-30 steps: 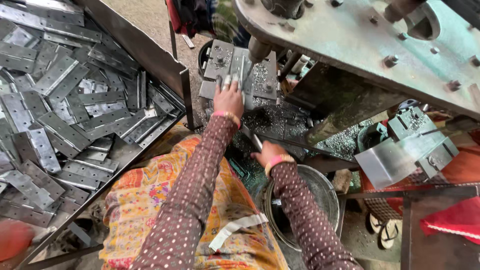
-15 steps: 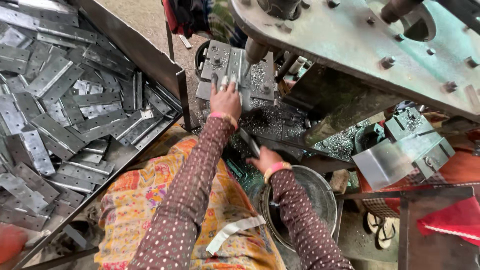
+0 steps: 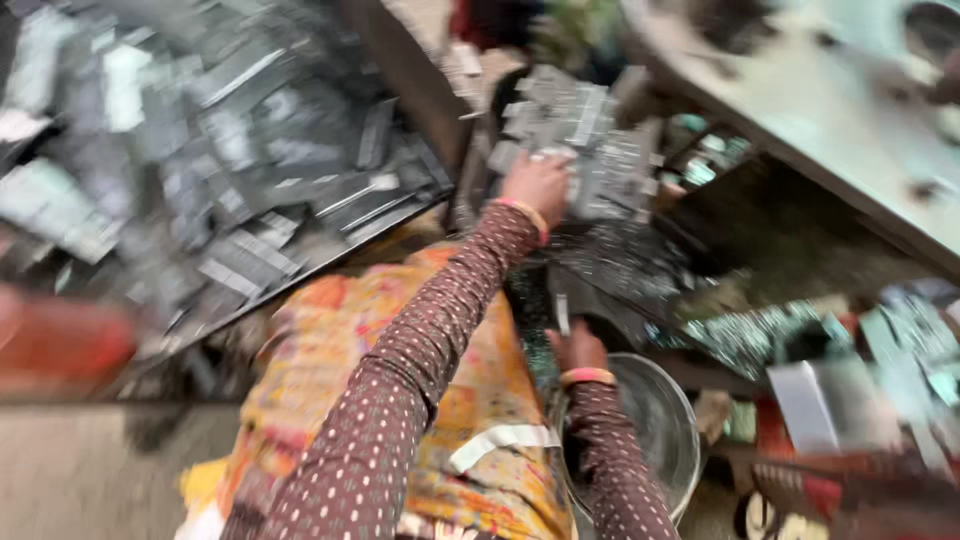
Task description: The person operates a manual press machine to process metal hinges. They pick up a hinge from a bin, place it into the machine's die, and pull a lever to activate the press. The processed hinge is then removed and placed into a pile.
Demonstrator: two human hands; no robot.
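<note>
The whole view is blurred by motion. My left hand [image 3: 540, 185] reaches forward onto a stack of grey perforated metal plates [image 3: 585, 130] on the machine bed, its fingers curled over the edge of one plate. Lower down, my right hand [image 3: 578, 352] sits just above the rim of a round steel bowl [image 3: 660, 430]. It grips a thin metal strip [image 3: 561, 314] that points up. Both arms wear brown dotted sleeves with an orange bangle at each wrist.
A big tray of several loose metal plates [image 3: 250, 170] fills the left. The pale green machine body [image 3: 800, 110] overhangs the upper right. Metal scrap [image 3: 750, 335] lies at the right, and a yellow-orange patterned cloth [image 3: 330, 370] covers my lap.
The camera swung and the view blurred. My right hand dropped back toward the bowl with the strip. My left hand stayed on the plate stack.
</note>
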